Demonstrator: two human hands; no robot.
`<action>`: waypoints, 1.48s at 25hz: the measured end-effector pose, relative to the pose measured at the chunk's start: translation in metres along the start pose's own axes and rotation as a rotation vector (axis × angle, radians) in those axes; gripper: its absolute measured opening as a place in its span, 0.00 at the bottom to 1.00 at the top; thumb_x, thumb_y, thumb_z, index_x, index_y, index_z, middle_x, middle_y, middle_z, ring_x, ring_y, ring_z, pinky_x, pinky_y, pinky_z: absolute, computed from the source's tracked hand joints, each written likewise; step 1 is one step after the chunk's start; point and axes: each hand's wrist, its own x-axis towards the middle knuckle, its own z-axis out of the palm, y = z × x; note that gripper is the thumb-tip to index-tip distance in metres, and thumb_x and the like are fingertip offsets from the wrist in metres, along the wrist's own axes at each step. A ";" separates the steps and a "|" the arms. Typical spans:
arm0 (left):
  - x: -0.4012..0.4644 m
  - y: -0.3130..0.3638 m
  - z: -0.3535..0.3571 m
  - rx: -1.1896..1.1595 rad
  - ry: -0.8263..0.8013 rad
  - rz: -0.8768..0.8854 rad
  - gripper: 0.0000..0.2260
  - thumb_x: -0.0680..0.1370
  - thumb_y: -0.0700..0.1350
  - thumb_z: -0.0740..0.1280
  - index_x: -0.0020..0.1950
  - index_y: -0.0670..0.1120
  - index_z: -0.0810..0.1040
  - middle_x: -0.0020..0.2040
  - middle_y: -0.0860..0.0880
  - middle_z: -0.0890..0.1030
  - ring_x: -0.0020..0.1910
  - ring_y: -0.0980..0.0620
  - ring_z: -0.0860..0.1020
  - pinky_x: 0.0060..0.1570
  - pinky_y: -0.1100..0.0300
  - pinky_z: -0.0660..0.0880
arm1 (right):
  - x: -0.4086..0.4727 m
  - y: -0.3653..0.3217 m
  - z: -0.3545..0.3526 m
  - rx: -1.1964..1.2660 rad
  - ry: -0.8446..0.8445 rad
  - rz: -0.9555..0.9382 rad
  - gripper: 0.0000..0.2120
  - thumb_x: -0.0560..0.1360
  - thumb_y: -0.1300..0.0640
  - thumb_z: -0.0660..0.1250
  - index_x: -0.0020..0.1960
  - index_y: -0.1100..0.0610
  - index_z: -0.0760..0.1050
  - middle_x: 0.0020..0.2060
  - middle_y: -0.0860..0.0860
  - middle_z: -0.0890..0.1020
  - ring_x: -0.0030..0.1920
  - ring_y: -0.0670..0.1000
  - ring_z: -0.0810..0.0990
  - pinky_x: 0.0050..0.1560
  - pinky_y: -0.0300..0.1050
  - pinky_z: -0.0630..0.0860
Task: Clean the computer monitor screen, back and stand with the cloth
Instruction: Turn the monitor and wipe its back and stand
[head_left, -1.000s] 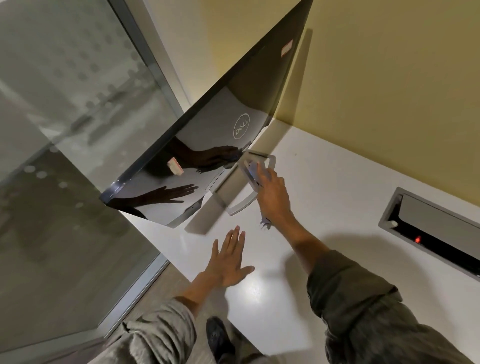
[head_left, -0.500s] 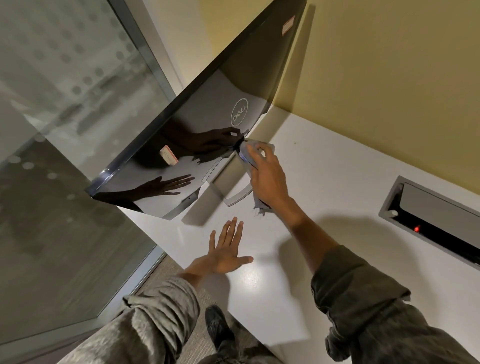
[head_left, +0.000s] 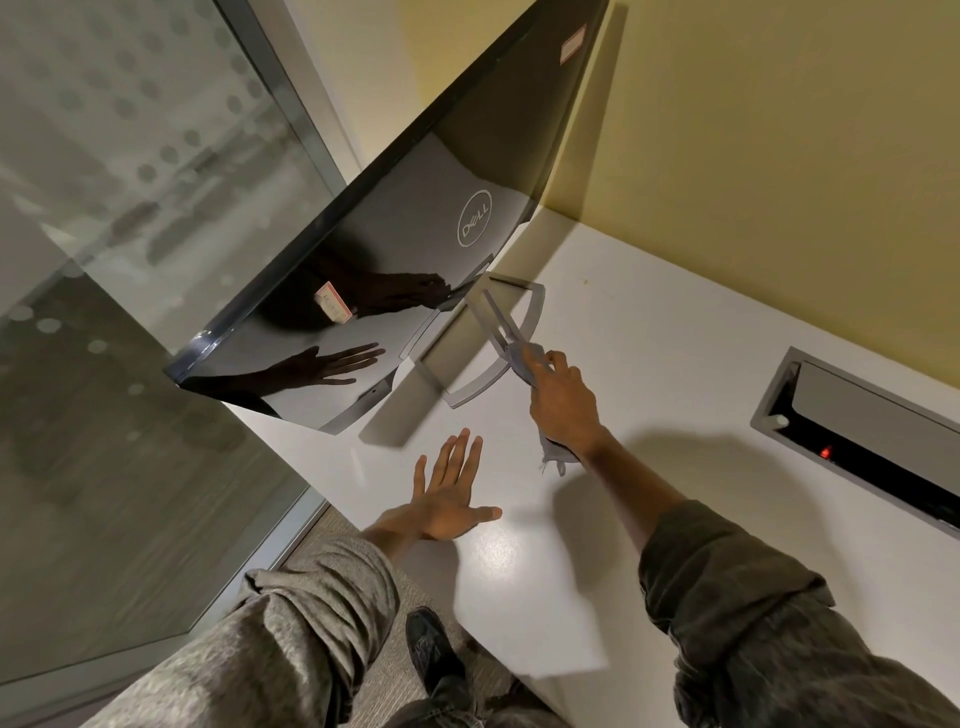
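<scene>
The right hand (head_left: 563, 402) grip is clenched on a crumpled grey cloth (head_left: 524, 361), pressed to the silver monitor stand (head_left: 498, 332) at centre frame. The left hand (head_left: 447, 493) lies flat, released, on the white bench (head_left: 649, 364) below the glossy black monitor (head_left: 415, 244).

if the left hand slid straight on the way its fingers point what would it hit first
Probably the monitor stand: the left hand lies flat on the desk, fingers aimed at the upright's foot, with bare desktop between. Depth is hard to judge.

Grey heathered left sleeve (head_left: 291, 618), darker olive-grey right sleeve (head_left: 737, 597), both pushed up.
</scene>
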 end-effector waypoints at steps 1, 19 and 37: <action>0.000 0.000 0.000 0.002 0.003 0.000 0.45 0.76 0.67 0.58 0.73 0.54 0.24 0.69 0.55 0.21 0.72 0.53 0.25 0.69 0.42 0.29 | -0.002 0.002 -0.001 0.016 -0.009 -0.004 0.27 0.78 0.61 0.60 0.76 0.49 0.59 0.65 0.57 0.69 0.59 0.60 0.74 0.55 0.53 0.77; 0.003 -0.002 0.003 0.006 0.012 -0.009 0.45 0.76 0.68 0.57 0.70 0.54 0.22 0.72 0.51 0.22 0.69 0.52 0.22 0.66 0.44 0.25 | -0.014 -0.057 0.030 -0.413 -0.120 -0.404 0.32 0.76 0.58 0.68 0.76 0.50 0.59 0.75 0.54 0.61 0.68 0.62 0.67 0.61 0.56 0.74; -0.004 0.005 0.006 -0.038 0.362 0.047 0.45 0.75 0.69 0.56 0.77 0.51 0.32 0.77 0.54 0.31 0.74 0.55 0.30 0.72 0.46 0.33 | -0.011 0.001 -0.018 -0.234 0.097 -0.086 0.27 0.73 0.63 0.63 0.71 0.53 0.68 0.65 0.54 0.74 0.54 0.59 0.76 0.46 0.50 0.77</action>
